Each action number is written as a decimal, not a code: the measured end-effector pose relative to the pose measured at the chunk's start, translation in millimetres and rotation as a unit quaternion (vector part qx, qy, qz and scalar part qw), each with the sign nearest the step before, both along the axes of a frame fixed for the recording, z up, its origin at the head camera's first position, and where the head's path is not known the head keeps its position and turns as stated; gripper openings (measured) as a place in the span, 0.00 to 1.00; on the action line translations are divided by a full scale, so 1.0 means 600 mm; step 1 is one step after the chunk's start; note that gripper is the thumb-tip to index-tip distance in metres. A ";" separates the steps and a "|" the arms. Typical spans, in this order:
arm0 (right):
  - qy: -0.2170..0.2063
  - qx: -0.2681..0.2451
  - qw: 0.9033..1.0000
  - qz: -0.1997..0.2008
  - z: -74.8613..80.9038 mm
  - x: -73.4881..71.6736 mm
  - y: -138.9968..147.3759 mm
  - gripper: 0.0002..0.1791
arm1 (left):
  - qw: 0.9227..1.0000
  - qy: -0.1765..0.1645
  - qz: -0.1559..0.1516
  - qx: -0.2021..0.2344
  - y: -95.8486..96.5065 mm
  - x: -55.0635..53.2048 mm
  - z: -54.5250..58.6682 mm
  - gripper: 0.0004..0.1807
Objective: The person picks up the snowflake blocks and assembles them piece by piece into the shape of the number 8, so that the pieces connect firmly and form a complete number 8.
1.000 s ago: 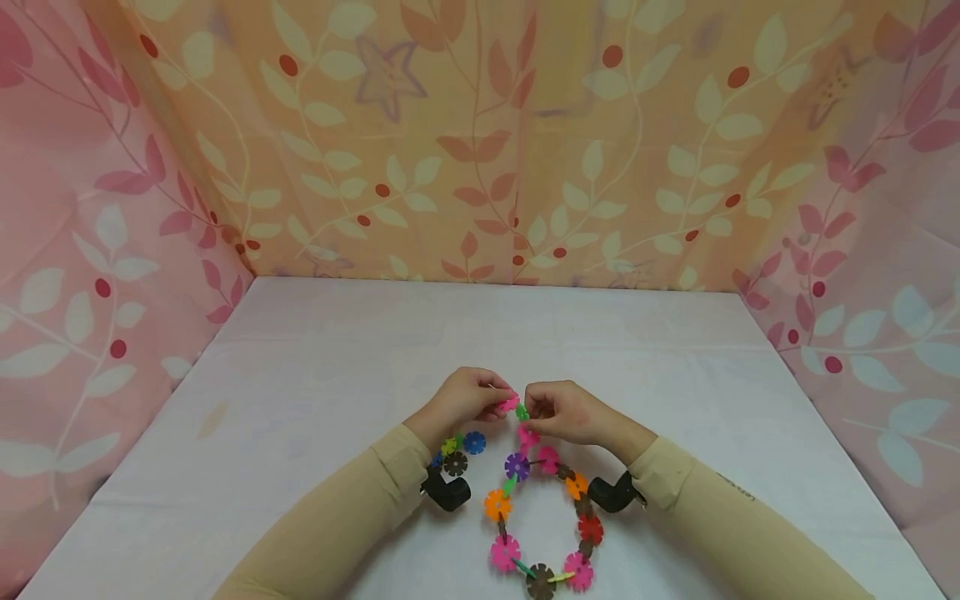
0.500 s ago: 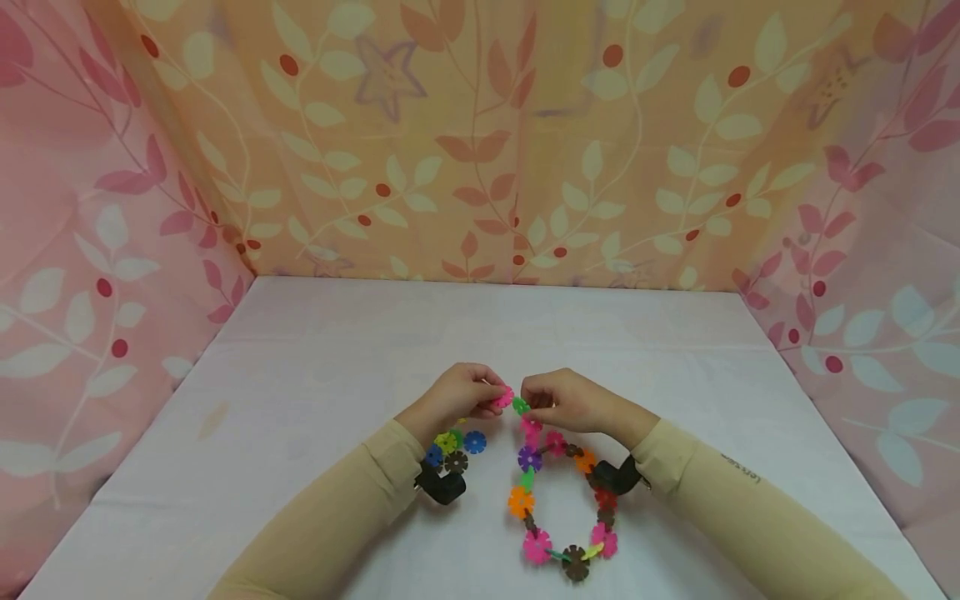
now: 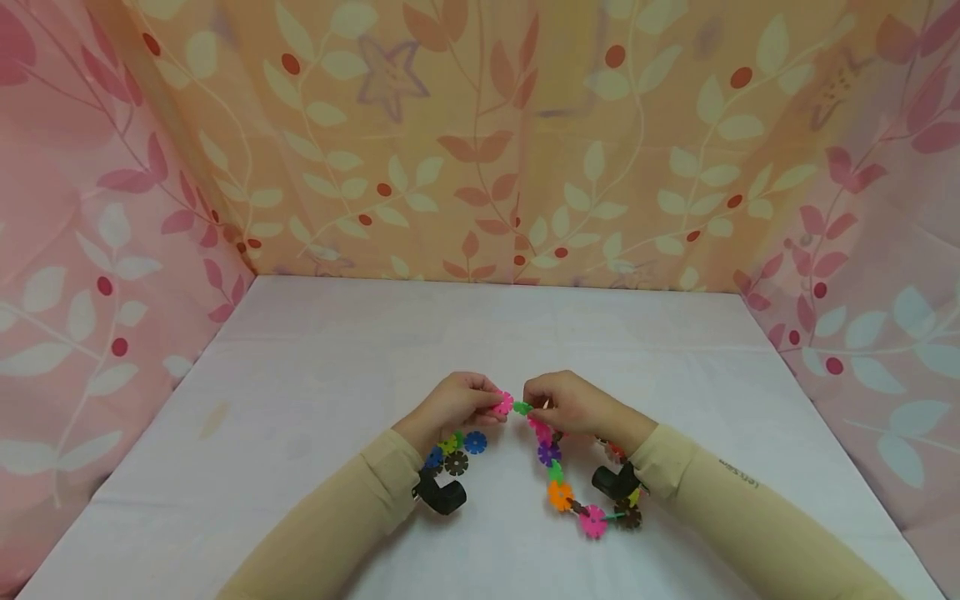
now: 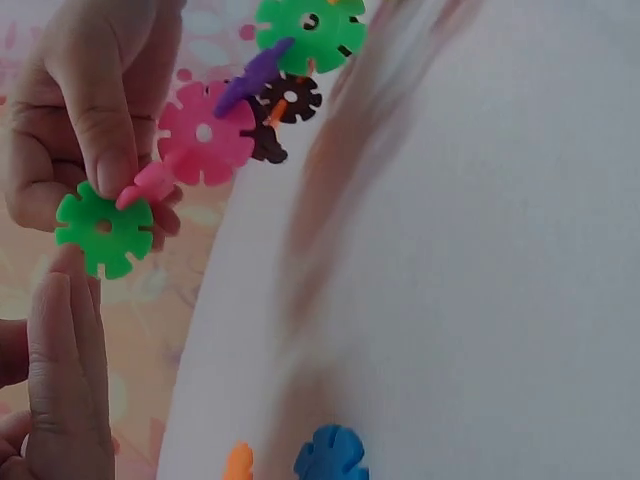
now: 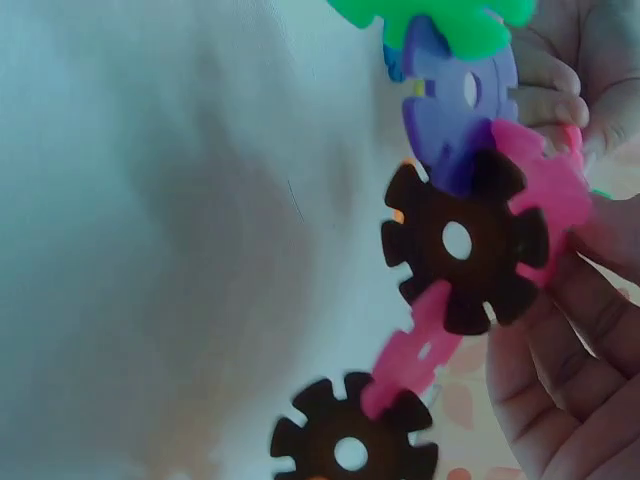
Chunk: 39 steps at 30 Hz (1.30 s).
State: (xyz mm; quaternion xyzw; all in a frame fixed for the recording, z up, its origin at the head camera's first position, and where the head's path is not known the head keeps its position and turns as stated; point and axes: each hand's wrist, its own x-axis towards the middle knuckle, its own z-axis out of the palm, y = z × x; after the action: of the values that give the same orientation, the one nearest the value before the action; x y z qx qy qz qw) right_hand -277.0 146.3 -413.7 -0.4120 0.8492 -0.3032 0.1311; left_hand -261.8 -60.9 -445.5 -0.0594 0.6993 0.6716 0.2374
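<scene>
In the head view, my left hand (image 3: 453, 406) pinches a pink snowflake disc (image 3: 505, 403) between thumb and fingers. Right beside it, my right hand (image 3: 573, 410) grips the end of a chain of slotted-together plastic discs, where a green disc (image 3: 522, 408) sticks out toward the pink one. From that hand the chain hangs in a loop, passing a purple disc (image 3: 549, 452), an orange disc (image 3: 560, 496) and a pink one (image 3: 593, 522). Part of the loop is hidden behind the right wrist. Close up in the right wrist view, a brown disc (image 5: 415, 250) joins pink neighbours.
Several loose discs lie by my left wrist, among them a blue disc (image 3: 476, 442) and a brown one (image 3: 455, 463), partly covered by the forearm. A white cloth (image 3: 337, 333) covers the table. Patterned curtains (image 3: 480, 150) enclose its back and sides.
The chain loop has swung right and up, partly behind the right wrist. The green disc has turned to lie more sideways toward the pink disc. Both hands stay nearly in place.
</scene>
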 end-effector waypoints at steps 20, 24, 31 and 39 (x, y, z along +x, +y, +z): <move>0.002 -0.050 0.998 -0.028 -0.020 0.016 -0.006 0.11 | 0.996 0.027 0.051 0.068 0.011 0.032 -0.011 0.05; 0.013 -0.058 0.998 -0.029 -0.024 0.019 -0.008 0.10 | 0.997 0.025 0.049 0.062 0.009 0.032 -0.013 0.04; 0.017 -0.085 0.996 -0.036 -0.022 0.018 -0.006 0.09 | 0.998 0.040 0.028 0.038 0.008 0.035 -0.006 0.06; 0.008 -0.103 0.994 -0.040 -0.022 0.025 -0.011 0.07 | 0.997 0.060 0.047 0.024 0.020 0.048 0.002 0.07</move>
State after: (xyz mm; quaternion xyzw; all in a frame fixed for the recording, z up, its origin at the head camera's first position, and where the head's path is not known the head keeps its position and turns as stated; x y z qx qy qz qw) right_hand -262.1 139.7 -426.9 -0.3911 0.8304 -0.3908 0.0690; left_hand -232.7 -48.9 -444.5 -0.0461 0.6921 0.7012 0.1650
